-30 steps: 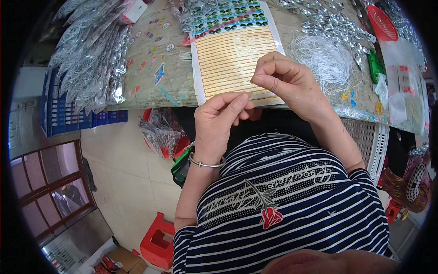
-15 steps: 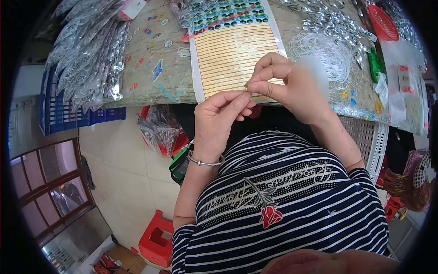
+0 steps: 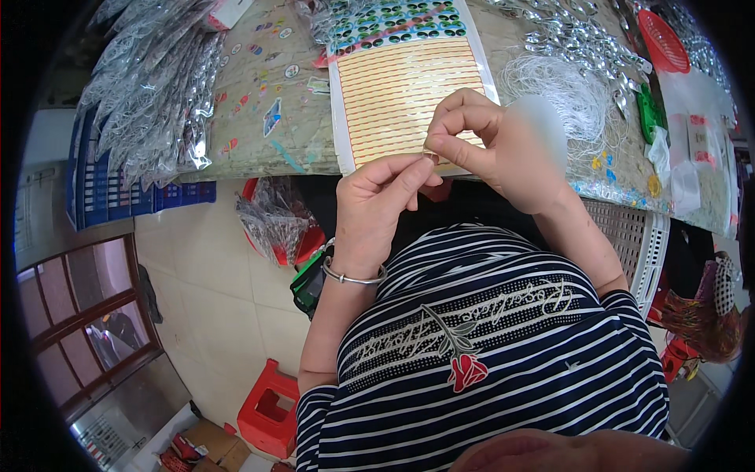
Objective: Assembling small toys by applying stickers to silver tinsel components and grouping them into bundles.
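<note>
My left hand (image 3: 377, 197) and my right hand (image 3: 480, 141) meet at the near edge of the table, fingertips almost touching. Both are closed in a pinch around something tiny at their tips, too small to make out. Part of the right hand is blurred. Just beyond them lies a sheet of stickers (image 3: 409, 86), with thin yellow strips outlined in red. At its far end are rows of dark green oval eye stickers (image 3: 401, 27). To the right of the sheet is a tangled heap of white thread (image 3: 554, 98).
Silvery packets with strings (image 3: 157, 102) pile up at the left, above a blue crate (image 3: 110, 189). Shiny silver pieces (image 3: 570, 39), a red basket (image 3: 662, 41) and a green tool (image 3: 650, 114) lie at the right. A red stool (image 3: 267, 425) stands on the floor.
The right fingertips have shifted slightly and curled more, showing a little more of the tiny thing between the hands. The left hand has barely moved.
</note>
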### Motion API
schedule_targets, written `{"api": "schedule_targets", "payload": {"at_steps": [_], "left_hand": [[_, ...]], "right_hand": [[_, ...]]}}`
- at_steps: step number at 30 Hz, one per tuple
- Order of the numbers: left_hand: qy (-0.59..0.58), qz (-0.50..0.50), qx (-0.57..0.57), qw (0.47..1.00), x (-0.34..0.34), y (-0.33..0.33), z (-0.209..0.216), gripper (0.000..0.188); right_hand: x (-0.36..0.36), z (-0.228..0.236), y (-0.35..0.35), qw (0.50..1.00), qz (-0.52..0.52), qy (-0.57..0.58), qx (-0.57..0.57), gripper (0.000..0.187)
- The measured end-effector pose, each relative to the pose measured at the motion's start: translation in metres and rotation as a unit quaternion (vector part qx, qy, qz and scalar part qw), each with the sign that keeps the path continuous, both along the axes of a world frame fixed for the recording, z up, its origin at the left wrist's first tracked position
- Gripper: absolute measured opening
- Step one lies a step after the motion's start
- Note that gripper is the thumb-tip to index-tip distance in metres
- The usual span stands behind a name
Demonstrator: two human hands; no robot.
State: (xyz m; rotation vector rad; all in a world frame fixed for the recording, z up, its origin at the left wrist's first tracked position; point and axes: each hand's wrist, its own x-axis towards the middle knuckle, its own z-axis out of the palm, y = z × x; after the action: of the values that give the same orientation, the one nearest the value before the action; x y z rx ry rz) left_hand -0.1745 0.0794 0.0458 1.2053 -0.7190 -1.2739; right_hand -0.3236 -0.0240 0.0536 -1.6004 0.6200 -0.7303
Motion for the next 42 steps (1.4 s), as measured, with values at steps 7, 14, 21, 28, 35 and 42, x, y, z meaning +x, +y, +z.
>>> {"api": "schedule_targets", "payload": {"at_steps": [7, 14, 21, 28, 35, 42], "left_hand": [[-0.004, 0.003, 0.028, 1.0, 0.002, 0.001, 0.004, 0.016], [0.002, 0.004, 0.004, 1.0, 0.002, 0.002, 0.005, 0.014], [0.007, -0.021, 0.007, 1.0, 0.002, 0.002, 0.005, 0.013], [0.019, -0.02, 0.01, 1.0, 0.001, 0.002, 0.0, 0.015], [-0.055, -0.033, 0.015, 0.998, 0.007, 0.005, 0.007, 0.015], [-0.101, 0.006, -0.038, 0.994, 0.01, 0.007, -0.006, 0.013]], "right_hand": [[-0.002, 0.012, 0.002, 0.996, -0.007, 0.052, 0.071, 0.011], [-0.007, 0.005, 0.0, 0.99, 0.002, -0.013, 0.14, 0.014], [-0.008, 0.006, 0.0, 0.98, 0.049, -0.008, 0.194, 0.015], [-0.007, 0.013, 0.005, 0.979, -0.004, 0.066, -0.19, 0.007], [-0.014, 0.018, 0.002, 0.856, -0.028, 0.144, -0.495, 0.018], [-0.032, 0.024, 0.0, 0.986, 0.072, 0.144, 0.036, 0.017]]}}
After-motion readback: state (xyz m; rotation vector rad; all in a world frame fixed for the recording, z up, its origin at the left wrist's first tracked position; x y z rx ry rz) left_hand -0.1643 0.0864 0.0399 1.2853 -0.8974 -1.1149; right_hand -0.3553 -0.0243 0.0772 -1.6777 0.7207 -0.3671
